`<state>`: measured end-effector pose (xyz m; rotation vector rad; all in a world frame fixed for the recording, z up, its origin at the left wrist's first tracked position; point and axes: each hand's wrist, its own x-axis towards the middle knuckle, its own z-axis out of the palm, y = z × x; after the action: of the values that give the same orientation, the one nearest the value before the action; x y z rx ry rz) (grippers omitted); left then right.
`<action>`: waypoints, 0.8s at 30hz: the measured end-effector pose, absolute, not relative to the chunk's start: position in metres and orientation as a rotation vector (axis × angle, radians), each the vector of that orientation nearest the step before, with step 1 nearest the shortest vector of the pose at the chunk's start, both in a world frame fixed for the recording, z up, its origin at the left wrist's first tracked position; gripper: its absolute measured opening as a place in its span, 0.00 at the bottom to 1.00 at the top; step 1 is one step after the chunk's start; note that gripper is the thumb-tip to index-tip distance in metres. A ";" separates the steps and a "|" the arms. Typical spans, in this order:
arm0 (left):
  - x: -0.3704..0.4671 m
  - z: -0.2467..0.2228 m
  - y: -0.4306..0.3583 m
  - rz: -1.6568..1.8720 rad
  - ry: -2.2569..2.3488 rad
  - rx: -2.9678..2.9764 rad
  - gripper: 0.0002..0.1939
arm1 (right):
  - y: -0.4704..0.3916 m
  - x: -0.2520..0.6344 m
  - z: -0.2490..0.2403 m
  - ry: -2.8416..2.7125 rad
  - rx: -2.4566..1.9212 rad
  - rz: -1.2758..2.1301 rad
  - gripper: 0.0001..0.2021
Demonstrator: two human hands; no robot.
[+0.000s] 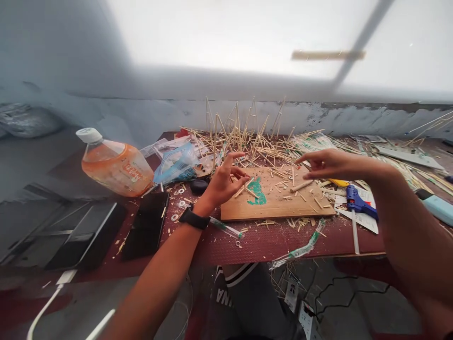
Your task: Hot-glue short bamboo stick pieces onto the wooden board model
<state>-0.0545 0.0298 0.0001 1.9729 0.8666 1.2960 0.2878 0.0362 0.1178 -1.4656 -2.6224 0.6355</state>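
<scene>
My left hand (228, 178), with a black band at its wrist, hovers over the left part of a wooden board (279, 211). Its index finger and thumb are spread apart, and I see nothing held between them. Short wooden sticks (252, 192) and a green patch (257, 191) lie on the board beside the thumb. Above the board's right side hangs my right hand (320, 163), index finger stretched out and thumb apart, also with nothing visible in it. Below it a thicker wooden rod (300, 186) rests on the board among stick pieces.
Behind the board is a heap of sticks (262, 153), some standing upright in pointed frames. A blue glue gun (361, 203) lies right. To the left are an orange-labelled bottle (116, 165), plastic bags (179, 163) and a black phone-like slab (146, 224). Clear wrapper (300, 248) overhangs the front edge.
</scene>
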 end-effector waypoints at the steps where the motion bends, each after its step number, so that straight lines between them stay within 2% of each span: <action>1: -0.055 0.000 0.030 1.296 0.869 1.976 0.29 | 0.047 0.289 0.114 -2.562 -1.550 0.537 0.23; 5: -0.054 0.000 0.029 1.265 0.865 1.967 0.29 | 0.084 0.279 0.096 -2.411 -1.654 0.262 0.22; 10: -0.053 -0.001 0.029 1.226 0.836 1.984 0.30 | 0.121 0.255 0.078 -2.484 -1.633 0.149 0.24; 18: -0.057 0.000 0.031 1.265 0.847 1.972 0.30 | 0.175 0.225 0.064 -2.660 -1.745 0.151 0.32; 24: -0.057 -0.002 0.032 1.295 0.843 1.999 0.29 | 0.205 0.221 0.062 -2.683 -1.820 0.266 0.27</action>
<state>-0.0573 0.0321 -0.0018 1.9993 0.8434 1.2950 0.2212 0.2052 0.0619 -1.8204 -2.6826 0.2658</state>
